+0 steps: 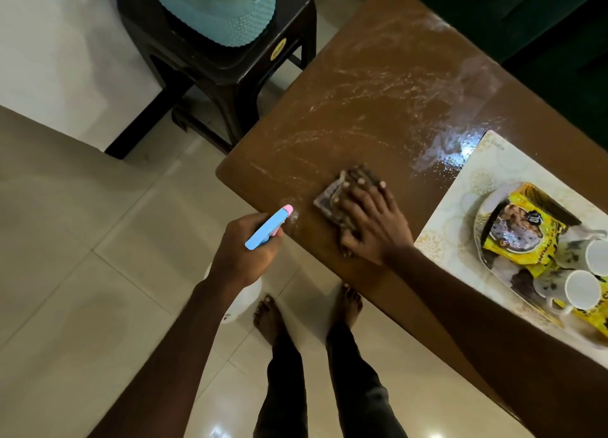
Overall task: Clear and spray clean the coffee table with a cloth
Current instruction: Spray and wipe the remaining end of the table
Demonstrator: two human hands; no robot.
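wiping step: right hand (368,222) flat on cloth (348,187), left hand (245,250) clamped on spray bottle (268,227); next, probably sweep the wet streaks.

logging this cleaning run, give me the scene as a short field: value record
left hand: holds the spray bottle, nozzle aimed at the table's near corner
right hand: pressed flat on the cloth, fingers spread
coffee table: brown top, streaked with wet spray
tray: on the table's right part, not cleared
tray contents: yellow snack packet, white cups
stool: dark, on the floor beyond the table, carrying a light blue basket
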